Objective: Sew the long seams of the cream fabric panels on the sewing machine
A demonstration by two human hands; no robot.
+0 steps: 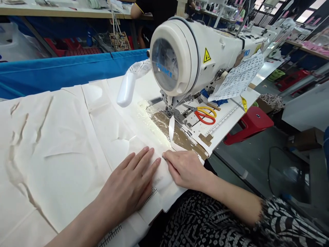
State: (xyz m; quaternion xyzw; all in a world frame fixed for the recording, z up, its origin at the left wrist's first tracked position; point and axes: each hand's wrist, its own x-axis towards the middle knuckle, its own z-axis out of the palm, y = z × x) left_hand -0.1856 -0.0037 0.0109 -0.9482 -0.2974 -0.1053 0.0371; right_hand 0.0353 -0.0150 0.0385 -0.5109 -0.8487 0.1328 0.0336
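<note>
The right hand (186,169) has its grip closed, thumb and curled fingers pinching the white fabric (66,171) near the worktop's (225,128) near edge; whether the narrow white strip (171,128) beside it is caught too, I cannot tell. The left hand (133,176) lies open, palm down, fingers extended, pressing the fabric without grasping it. The fabric covers the worktop's left part, from the near edge towards the far one. It looks light, thin and soft, with slight crispness in its creases; it should ripple rather than tear, and probably slide easily over the glossy brown covering (189,139) beneath the sewing machine (177,58). A fingertip pinch at its margin, with a flat palm beside it, seems the best hold; its broad spread may drag. Farther out, red-and-yellow-handled scissors (205,115) lie towards the worktop's right end, beside a ruler scale (222,120).
</note>
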